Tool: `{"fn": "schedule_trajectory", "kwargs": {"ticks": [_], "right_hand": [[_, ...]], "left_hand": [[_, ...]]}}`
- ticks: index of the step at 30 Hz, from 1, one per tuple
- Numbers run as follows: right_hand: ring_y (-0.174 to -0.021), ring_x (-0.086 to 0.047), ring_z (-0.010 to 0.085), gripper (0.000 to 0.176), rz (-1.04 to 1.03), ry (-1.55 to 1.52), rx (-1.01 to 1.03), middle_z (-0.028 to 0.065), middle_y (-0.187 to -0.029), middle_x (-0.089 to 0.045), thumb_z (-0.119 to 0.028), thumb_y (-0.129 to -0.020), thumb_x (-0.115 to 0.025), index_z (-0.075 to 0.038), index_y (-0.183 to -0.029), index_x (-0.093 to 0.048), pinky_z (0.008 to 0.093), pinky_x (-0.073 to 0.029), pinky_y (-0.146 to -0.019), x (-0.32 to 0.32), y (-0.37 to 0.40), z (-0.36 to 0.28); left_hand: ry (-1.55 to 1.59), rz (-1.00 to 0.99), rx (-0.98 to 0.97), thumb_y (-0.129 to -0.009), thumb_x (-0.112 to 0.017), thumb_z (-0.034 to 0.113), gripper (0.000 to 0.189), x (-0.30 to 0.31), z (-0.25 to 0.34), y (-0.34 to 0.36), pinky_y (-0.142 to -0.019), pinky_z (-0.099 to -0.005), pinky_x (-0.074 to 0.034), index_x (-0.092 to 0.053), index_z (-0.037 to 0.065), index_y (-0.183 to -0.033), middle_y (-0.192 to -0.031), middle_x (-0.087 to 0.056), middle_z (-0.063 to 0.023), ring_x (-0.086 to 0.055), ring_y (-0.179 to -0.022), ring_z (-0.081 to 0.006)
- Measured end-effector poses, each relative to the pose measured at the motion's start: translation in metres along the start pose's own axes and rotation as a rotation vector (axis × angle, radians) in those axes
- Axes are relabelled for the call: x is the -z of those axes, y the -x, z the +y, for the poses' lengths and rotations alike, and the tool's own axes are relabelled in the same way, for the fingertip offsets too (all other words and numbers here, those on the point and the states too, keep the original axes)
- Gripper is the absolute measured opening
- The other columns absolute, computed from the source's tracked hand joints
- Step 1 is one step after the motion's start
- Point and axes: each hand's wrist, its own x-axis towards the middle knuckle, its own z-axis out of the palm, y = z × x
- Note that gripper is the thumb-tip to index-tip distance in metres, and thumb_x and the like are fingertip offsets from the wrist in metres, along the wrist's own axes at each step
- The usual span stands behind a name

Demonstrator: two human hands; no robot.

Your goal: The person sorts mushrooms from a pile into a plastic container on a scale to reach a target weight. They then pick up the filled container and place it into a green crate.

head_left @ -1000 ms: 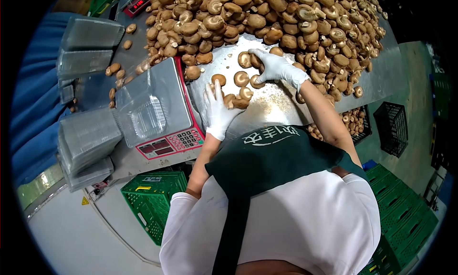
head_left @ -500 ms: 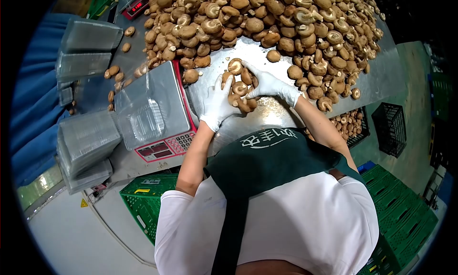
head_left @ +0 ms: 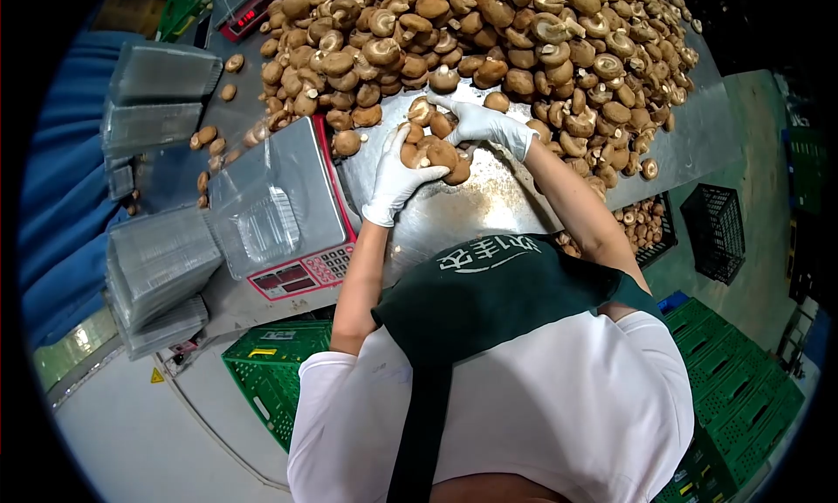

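Observation:
Several brown mushrooms (head_left: 440,154) are bunched between my two white-gloved hands, over the bare metal table top (head_left: 493,202). My left hand (head_left: 394,178) curls round the bunch from the left, its thumb across the near side. From the right and far side, my right hand (head_left: 480,126) presses in with its fingers round the mushrooms. Parts of the bunch are hidden by the gloves. Just beyond lies a large pile of mushrooms (head_left: 515,36), with a few loose ones at its near edge.
Left of my hands stands a red-edged scale (head_left: 307,272) with a clear plastic tray (head_left: 264,226) on it. Stacked clear trays (head_left: 161,254) stand further left. Green crates (head_left: 733,389) and a black crate (head_left: 714,232) are on the floor at the right.
Both hands have moved slightly away from my body with the mushrooms between them. The mushrooms have turned, showing more caps. One mushroom now lies upright at the pile's near edge.

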Motion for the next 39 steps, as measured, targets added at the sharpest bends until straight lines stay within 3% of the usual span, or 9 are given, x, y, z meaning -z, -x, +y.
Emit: {"fn": "schedule_trajectory", "kwargs": {"ticks": [4, 6, 11, 14, 22, 24, 25, 29, 39], "right_hand": [[-0.063, -0.062, 0.0115, 0.080, -0.071, -0.013, -0.001, 0.0114, -0.100, -0.062, 0.004, -0.073, -0.060, -0.013, -0.145, -0.031, 0.0238, -0.053, -0.048, -0.003, -0.008, 0.007], [-0.062, -0.061, 0.0151, 0.079, -0.067, -0.206, 0.026, 0.0098, -0.092, -0.062, -0.007, -0.072, -0.071, -0.021, -0.142, -0.038, 0.0281, -0.056, -0.053, -0.006, -0.015, 0.016], [-0.059, -0.058, 0.0116, 0.070, -0.016, -0.323, 0.092, 0.0070, -0.092, -0.061, -0.011, -0.074, -0.074, -0.019, -0.136, -0.043, 0.0243, -0.052, -0.049, -0.017, -0.013, 0.044], [-0.086, -0.061, 0.0130, 0.067, -0.018, -0.380, 0.073, 0.0076, -0.112, -0.059, -0.006, -0.076, -0.068, -0.010, -0.136, -0.041, 0.0207, -0.053, -0.062, -0.020, 0.011, 0.032], [-0.092, -0.062, 0.0158, 0.069, 0.109, -0.248, 0.202, 0.0100, -0.113, -0.060, -0.006, -0.073, -0.076, -0.005, -0.133, -0.043, 0.0258, -0.055, -0.066, -0.032, 0.037, -0.007], [-0.098, -0.061, 0.0158, 0.070, 0.111, -0.128, 0.402, 0.0093, -0.114, -0.059, -0.009, -0.073, -0.078, -0.006, -0.133, -0.042, 0.0256, -0.056, -0.064, -0.042, 0.036, -0.028], [-0.114, -0.052, 0.0177, 0.069, 0.054, -0.190, 0.281, 0.0083, -0.125, -0.054, -0.008, -0.070, -0.078, -0.007, -0.131, -0.046, 0.0305, -0.043, -0.097, -0.046, 0.045, -0.046], [-0.120, -0.048, 0.0183, 0.071, 0.035, -0.006, 0.494, 0.0079, -0.133, -0.047, -0.010, -0.068, -0.081, -0.010, -0.131, -0.048, 0.0319, -0.042, -0.101, -0.080, 0.039, -0.091], [-0.121, -0.049, 0.0240, 0.074, -0.022, 0.145, 0.647, 0.0106, -0.131, -0.050, -0.020, -0.064, -0.085, -0.011, -0.128, -0.049, 0.0354, -0.039, -0.103, -0.202, -0.024, -0.174]], "left_hand": [[0.219, 0.051, 0.022, -0.053, -0.090, 0.023, 0.099, -0.005, -0.020, 0.003, -0.106, -0.0346, -0.035, -0.040, -0.007, -0.133, -0.136, -0.043, -0.0213, -0.042, -0.127, -0.0292], [0.256, 0.074, 0.028, -0.054, -0.090, 0.021, 0.098, -0.004, -0.021, 0.005, -0.107, -0.0346, -0.034, -0.040, -0.006, -0.134, -0.136, -0.043, -0.0208, -0.042, -0.127, -0.0284], [0.351, 0.025, 0.074, -0.054, -0.090, 0.019, 0.094, 0.004, -0.008, 0.012, -0.108, -0.0345, -0.033, -0.044, -0.003, -0.132, -0.138, -0.042, -0.0194, -0.041, -0.128, -0.0273], [0.324, 0.010, 0.002, -0.053, -0.090, 0.018, 0.092, 0.005, -0.010, 0.015, -0.109, -0.0352, -0.032, -0.045, -0.002, -0.131, -0.138, -0.043, -0.0183, -0.041, -0.128, -0.0271], [0.193, 0.048, -0.125, -0.050, -0.091, 0.021, 0.094, 0.040, 0.041, 0.033, -0.109, -0.0375, -0.031, -0.048, 0.002, -0.131, -0.141, -0.040, -0.0174, -0.039, -0.131, -0.0287], [0.185, 0.102, -0.178, -0.048, -0.092, 0.023, 0.097, 0.057, 0.055, 0.044, -0.110, -0.0385, -0.030, -0.048, 0.004, -0.132, -0.142, -0.038, -0.0175, -0.038, -0.132, -0.0301], [0.124, 0.132, -0.197, -0.046, -0.093, 0.024, 0.099, 0.068, 0.061, 0.050, -0.110, -0.0402, -0.031, -0.048, 0.006, -0.133, -0.142, -0.037, -0.0184, -0.038, -0.131, -0.0317], [0.130, 0.252, -0.279, -0.046, -0.093, 0.025, 0.099, 0.110, 0.071, 0.078, -0.107, -0.0407, -0.037, -0.049, 0.006, -0.132, -0.141, -0.038, -0.0190, -0.041, -0.130, -0.0327], [-0.147, 0.459, -0.343, -0.050, -0.092, 0.028, 0.093, 0.236, 0.036, 0.138, -0.104, -0.0412, -0.041, -0.050, 0.008, -0.131, -0.138, -0.041, -0.0157, -0.046, -0.126, -0.0311]]}}
